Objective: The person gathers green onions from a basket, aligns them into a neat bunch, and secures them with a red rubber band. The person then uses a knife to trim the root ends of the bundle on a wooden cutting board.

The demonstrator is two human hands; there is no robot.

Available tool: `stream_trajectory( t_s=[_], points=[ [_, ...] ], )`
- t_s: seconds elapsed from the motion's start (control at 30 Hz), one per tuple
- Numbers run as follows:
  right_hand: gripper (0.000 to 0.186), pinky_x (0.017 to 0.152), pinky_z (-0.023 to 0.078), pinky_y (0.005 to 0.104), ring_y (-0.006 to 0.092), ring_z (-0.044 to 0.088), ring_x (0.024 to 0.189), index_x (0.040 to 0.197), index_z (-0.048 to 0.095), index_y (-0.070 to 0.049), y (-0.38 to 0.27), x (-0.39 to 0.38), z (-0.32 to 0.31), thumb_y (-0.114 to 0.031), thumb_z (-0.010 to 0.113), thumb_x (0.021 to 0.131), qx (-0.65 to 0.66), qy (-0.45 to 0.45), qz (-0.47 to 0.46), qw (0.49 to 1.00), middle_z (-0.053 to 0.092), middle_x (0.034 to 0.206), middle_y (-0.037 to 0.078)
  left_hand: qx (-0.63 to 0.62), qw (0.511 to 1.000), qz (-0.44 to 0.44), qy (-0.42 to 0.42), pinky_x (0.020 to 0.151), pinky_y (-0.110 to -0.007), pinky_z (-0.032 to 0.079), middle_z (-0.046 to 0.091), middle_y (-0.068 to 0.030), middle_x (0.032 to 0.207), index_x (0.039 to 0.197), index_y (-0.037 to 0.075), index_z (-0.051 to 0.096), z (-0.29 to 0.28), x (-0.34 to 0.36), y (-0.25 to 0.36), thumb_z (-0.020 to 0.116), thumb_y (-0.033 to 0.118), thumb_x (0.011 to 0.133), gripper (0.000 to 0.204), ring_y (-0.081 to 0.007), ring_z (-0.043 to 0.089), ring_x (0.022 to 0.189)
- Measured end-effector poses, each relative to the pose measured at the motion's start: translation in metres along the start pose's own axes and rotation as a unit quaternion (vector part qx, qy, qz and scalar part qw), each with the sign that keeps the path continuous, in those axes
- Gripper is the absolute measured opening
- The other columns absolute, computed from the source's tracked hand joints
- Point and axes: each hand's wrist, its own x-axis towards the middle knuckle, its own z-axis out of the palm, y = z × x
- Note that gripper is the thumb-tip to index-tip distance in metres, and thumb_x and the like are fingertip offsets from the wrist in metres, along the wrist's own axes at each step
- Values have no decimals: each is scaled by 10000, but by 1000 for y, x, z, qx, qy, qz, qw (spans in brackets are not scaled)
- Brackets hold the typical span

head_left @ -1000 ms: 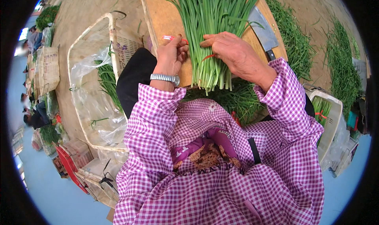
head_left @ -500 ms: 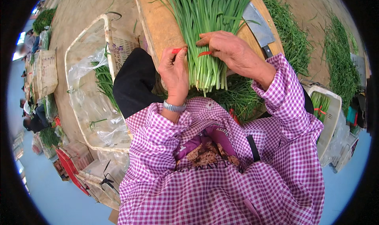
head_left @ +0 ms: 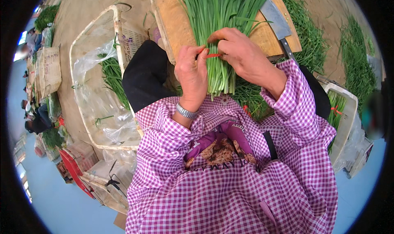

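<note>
A bundle of long green leafy stalks (head_left: 217, 12) lies on a wooden board (head_left: 172, 16), pale cut ends toward me. My left hand (head_left: 192, 69) is closed at the bundle's left side, pinching a red band (head_left: 212, 55) that stretches across the stalks. My right hand (head_left: 240, 55) lies over the bundle's right side, fingers curled round the stalks at the band; part of the band is hidden under them. A cleaver (head_left: 276, 19) with a black handle rests flat on the board's right part.
A white crate (head_left: 84, 123) with plastic and greens stands left; another crate (head_left: 347, 123) with red-banded bundles stands right. Loose greens (head_left: 303, 33) lie on the floor (head_left: 78, 16) around the board. Several people (head_left: 37, 119) and more crates (head_left: 49, 74) are at the far left.
My left hand has moved right and turned more upright against the stalks, drawing the red band across them. My right hand's fingers have shifted slightly along the bundle.
</note>
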Motion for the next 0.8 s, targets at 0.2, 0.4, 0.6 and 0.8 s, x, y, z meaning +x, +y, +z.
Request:
stream_trajectory(
  t_s=[0.2,0.4,0.6,0.8],
  points=[
    [112,844,411,390,318,527,979,846,537,13,6,7,4,17,536,733,-29,-18,-72,997,560,1017,109,-46,999,-19,18,608,-267,426,524,-90,713,827,-33,575,3,-3,-5,619,-13,806,53,-174,525,643],
    [188,822,412,400,308,522,962,883,571,7,-4,20,8,38,528,703,-67,-50,-33,996,556,988,103,-186,973,-135,25,674,-255,441,543,-49,814,904,-27,599,-2,-13,-13,608,-29,810,94,-120,536,756],
    [194,820,410,385,290,511,981,866,586,-1,-12,26,11,48,527,688,-118,-81,-5,990,546,978,94,-243,958,-153,8,712,-246,442,533,-60,864,965,-25,612,-5,-18,-11,635,1,806,163,-127,542,807],
    [165,815,413,379,276,503,973,836,588,-11,-17,29,9,51,534,693,-137,-103,15,985,536,956,83,-288,935,-206,21,666,-209,427,549,-11,831,894,-21,630,0,-13,-11,649,49,842,89,-73,523,734]
  ],
)
